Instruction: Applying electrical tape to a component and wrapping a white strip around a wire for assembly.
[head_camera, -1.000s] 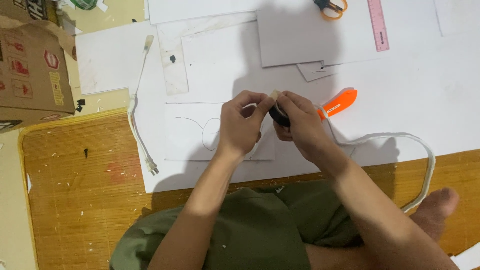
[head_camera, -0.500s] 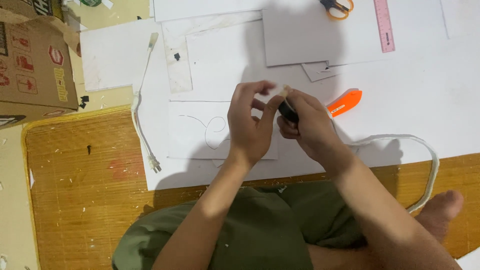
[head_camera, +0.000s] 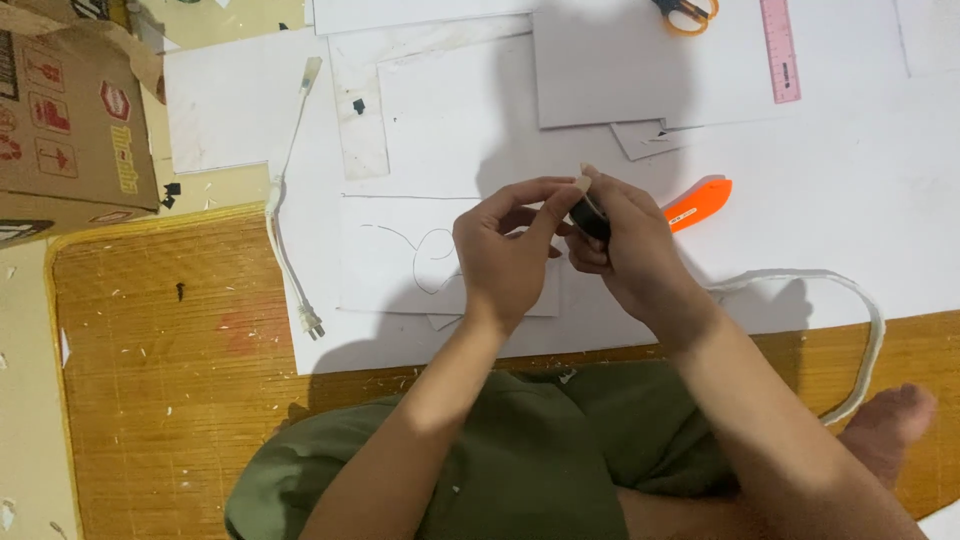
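Right hand (head_camera: 630, 250) and left hand (head_camera: 505, 255) both pinching small black object (head_camera: 588, 217); orange cutter (head_camera: 697, 203) beside.

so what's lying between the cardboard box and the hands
In the head view, between the cardboard box and the left hand: a white cable with a plug, then white sheets with pencilled curves.

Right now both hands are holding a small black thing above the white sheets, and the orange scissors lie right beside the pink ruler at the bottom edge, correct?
Not quite. The head view shows the orange scissors beside the pink ruler at the top edge, not the bottom. The left hand and right hand do hold a small black thing above the white sheets.
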